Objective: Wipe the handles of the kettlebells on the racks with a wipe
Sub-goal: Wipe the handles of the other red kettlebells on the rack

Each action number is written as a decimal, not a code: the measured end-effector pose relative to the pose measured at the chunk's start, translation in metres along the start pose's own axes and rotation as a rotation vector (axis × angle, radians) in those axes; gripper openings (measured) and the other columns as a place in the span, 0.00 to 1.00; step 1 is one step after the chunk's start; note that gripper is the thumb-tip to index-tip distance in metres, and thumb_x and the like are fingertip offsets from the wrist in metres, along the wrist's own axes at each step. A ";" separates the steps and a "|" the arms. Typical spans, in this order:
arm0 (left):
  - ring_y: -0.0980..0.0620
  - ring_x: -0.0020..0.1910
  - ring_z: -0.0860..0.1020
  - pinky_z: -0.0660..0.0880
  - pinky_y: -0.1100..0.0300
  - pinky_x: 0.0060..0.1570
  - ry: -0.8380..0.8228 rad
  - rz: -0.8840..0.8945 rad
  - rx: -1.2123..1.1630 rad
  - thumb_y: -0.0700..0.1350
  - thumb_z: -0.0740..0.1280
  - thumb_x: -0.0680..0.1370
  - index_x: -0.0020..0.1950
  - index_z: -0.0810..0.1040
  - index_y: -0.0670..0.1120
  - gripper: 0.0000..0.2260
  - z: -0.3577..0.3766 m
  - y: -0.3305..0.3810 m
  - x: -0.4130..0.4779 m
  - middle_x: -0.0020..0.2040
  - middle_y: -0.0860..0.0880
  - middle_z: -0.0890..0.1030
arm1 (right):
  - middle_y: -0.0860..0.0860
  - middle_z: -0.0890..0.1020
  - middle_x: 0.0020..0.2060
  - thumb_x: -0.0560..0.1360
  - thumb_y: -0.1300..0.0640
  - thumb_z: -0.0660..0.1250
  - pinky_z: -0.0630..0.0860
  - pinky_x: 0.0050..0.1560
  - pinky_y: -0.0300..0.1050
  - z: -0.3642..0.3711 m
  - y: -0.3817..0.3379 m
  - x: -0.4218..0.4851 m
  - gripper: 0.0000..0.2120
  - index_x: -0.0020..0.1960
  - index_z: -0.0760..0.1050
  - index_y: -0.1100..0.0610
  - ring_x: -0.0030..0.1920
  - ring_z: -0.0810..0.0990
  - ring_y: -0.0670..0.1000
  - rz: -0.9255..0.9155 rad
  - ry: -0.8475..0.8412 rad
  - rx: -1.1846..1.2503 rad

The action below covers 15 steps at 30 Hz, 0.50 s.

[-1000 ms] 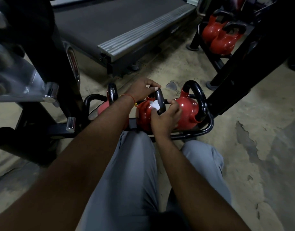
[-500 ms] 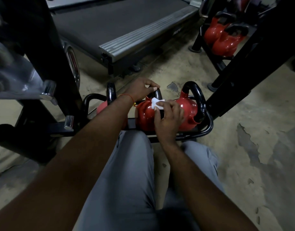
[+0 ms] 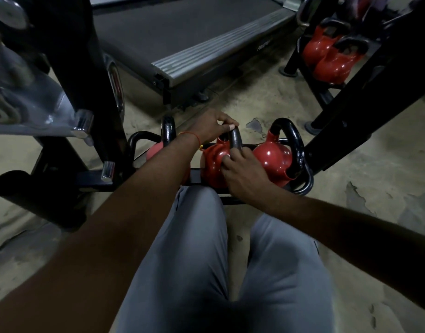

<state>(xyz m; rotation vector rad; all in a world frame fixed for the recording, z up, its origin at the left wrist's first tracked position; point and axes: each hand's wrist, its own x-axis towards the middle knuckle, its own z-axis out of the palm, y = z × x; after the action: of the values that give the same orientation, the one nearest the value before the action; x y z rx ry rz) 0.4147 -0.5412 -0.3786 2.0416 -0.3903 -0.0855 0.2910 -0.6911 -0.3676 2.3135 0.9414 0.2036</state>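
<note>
Three red kettlebells sit in a low rack (image 3: 307,186) just beyond my knees.

**Left kettlebell** (image 3: 154,152): largely hidden behind my forearm. The left handle (image 3: 167,131) stands upright, with neither hand on it.

**Left hand** (image 3: 211,127): my fingers curl over the crown of the middle handle (image 3: 235,140) and steady it.

**Middle kettlebell** (image 3: 212,165): glossy and apparently cast, so I judge it heavy and rigid. It should sit firm in the rack and need bracing rather than lifting. The handle's black coat looks smooth and may be slick when damp. The crown is therefore the sound place to hold while the legs are rubbed.

**Wipe** (image 3: 228,156): only a sliver of white shows at my fingertips. I judge it thin, limp and light, and liable to bunch or tear if dragged hard.

**Right hand** (image 3: 245,175): my fingers curl at the near leg of the middle handle. They pinch the wipe against it where the leg meets the body.

**Right kettlebell** (image 3: 272,159): touching the middle one or just beside it; I cannot tell which. The right handle (image 3: 293,143) leans toward the rack's end rail.

**Surface and room**
- **Left:** a black machine frame (image 3: 93,87) with chrome fittings.
- **Centre:** a treadmill (image 3: 182,27) lies beyond the rack.
- **Floor** (image 3: 375,183): bare concrete, stained and patchy.
- **Right:** a far rack (image 3: 324,92) holds more red kettlebells (image 3: 334,66), well apart from my hands. A dark slanted beam (image 3: 375,92) stands in front of it.
</note>
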 end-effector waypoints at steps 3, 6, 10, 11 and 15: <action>0.63 0.48 0.79 0.70 0.80 0.41 0.001 0.002 -0.033 0.43 0.69 0.79 0.56 0.84 0.49 0.08 -0.001 -0.003 0.000 0.55 0.54 0.82 | 0.53 0.76 0.55 0.79 0.47 0.59 0.64 0.58 0.53 -0.012 -0.006 0.013 0.17 0.58 0.80 0.54 0.57 0.70 0.56 0.072 -0.077 0.022; 0.61 0.51 0.79 0.72 0.78 0.46 -0.006 0.009 -0.022 0.43 0.69 0.78 0.56 0.84 0.48 0.08 -0.001 -0.001 -0.003 0.55 0.54 0.82 | 0.54 0.77 0.56 0.77 0.48 0.64 0.66 0.58 0.55 -0.012 -0.002 0.009 0.15 0.58 0.81 0.55 0.58 0.72 0.57 0.054 0.004 0.102; 0.61 0.56 0.78 0.72 0.67 0.58 0.018 -0.001 -0.022 0.45 0.69 0.78 0.57 0.84 0.50 0.09 0.004 0.000 -0.006 0.57 0.54 0.83 | 0.53 0.80 0.56 0.69 0.53 0.73 0.66 0.53 0.54 0.012 0.021 -0.020 0.17 0.57 0.81 0.53 0.54 0.74 0.57 -0.020 0.322 0.176; 0.62 0.56 0.78 0.70 0.70 0.57 0.018 -0.010 -0.032 0.47 0.70 0.77 0.58 0.84 0.50 0.10 0.005 0.000 -0.009 0.58 0.55 0.82 | 0.52 0.81 0.57 0.70 0.54 0.73 0.64 0.52 0.53 0.019 0.025 -0.026 0.17 0.58 0.81 0.53 0.54 0.75 0.57 0.031 0.407 0.215; 0.63 0.59 0.76 0.67 0.77 0.54 0.011 -0.013 -0.047 0.51 0.73 0.75 0.61 0.82 0.51 0.15 0.010 -0.002 -0.016 0.59 0.55 0.81 | 0.46 0.83 0.56 0.79 0.49 0.64 0.68 0.56 0.53 0.039 0.024 -0.026 0.13 0.62 0.79 0.48 0.57 0.76 0.55 0.524 0.464 0.671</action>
<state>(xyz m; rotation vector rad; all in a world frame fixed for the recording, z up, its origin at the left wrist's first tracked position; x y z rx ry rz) 0.3980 -0.5434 -0.3868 1.9976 -0.3650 -0.0907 0.2997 -0.7412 -0.3814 3.2003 0.6384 0.7678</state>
